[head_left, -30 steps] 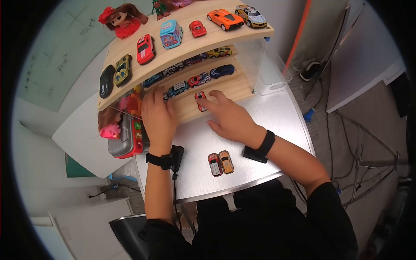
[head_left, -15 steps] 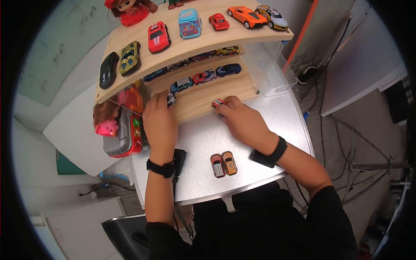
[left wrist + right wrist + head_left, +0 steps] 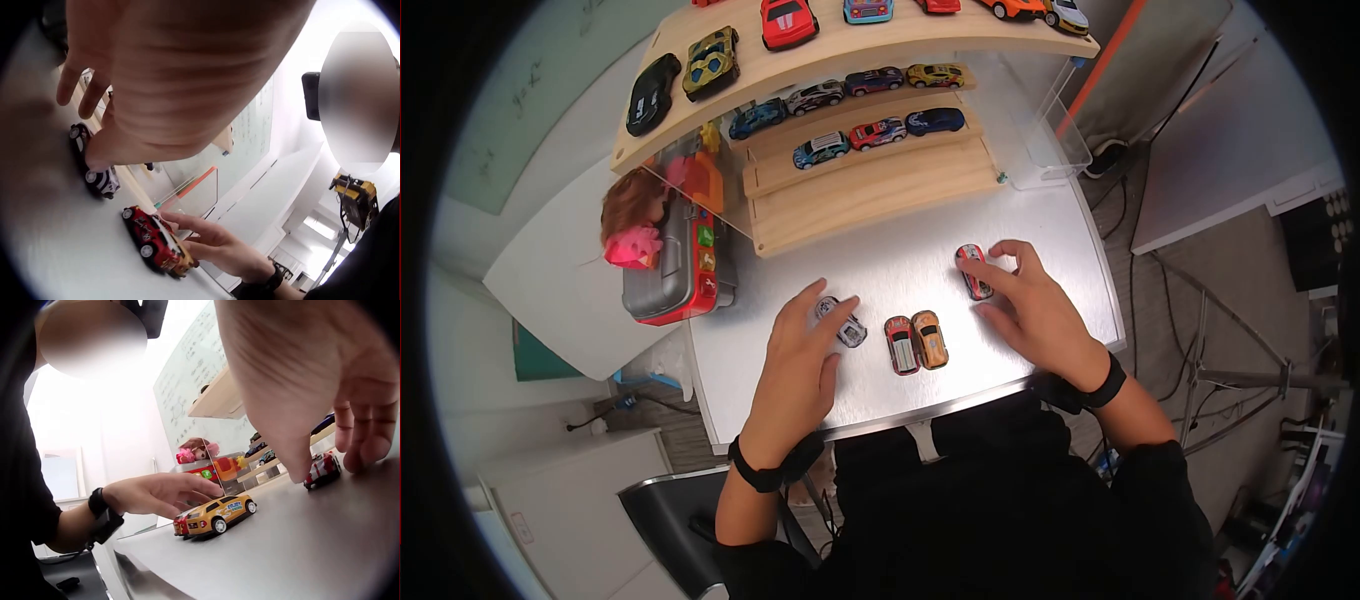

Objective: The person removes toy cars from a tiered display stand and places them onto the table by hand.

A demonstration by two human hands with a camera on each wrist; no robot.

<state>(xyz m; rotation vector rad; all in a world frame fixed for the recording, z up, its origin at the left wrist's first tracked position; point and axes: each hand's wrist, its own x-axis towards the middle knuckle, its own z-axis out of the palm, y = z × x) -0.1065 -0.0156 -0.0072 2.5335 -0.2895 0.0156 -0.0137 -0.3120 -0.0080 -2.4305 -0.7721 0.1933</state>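
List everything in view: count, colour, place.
Display shelf: 1, pale wood, at the table's back.
Table: 1, silver, under the shelf.
Shelf-top toy cars: 6, black, olive, red (two), orange, white and yellow, in a row.
Toy bus: 1, blue and pink, in that row.
Tier toy cars: 7, mixed colours, four upper, three lower.
Table toy cars: 4, silver, red and white (two), yellow, two central, one at each hand.
Doll: 1, brown hair, left of the shelf.
Case: 1, grey and red, beside the doll.
Bin: 1, clear, right of the shelf.
Whiteboard: 1, pale, left.
Chair: 1, black, lower left.
Wristbands: 2, black, one per wrist.
Left hand: 1, bare, over the silver car.
Right hand: 1, bare, at a red and white car.
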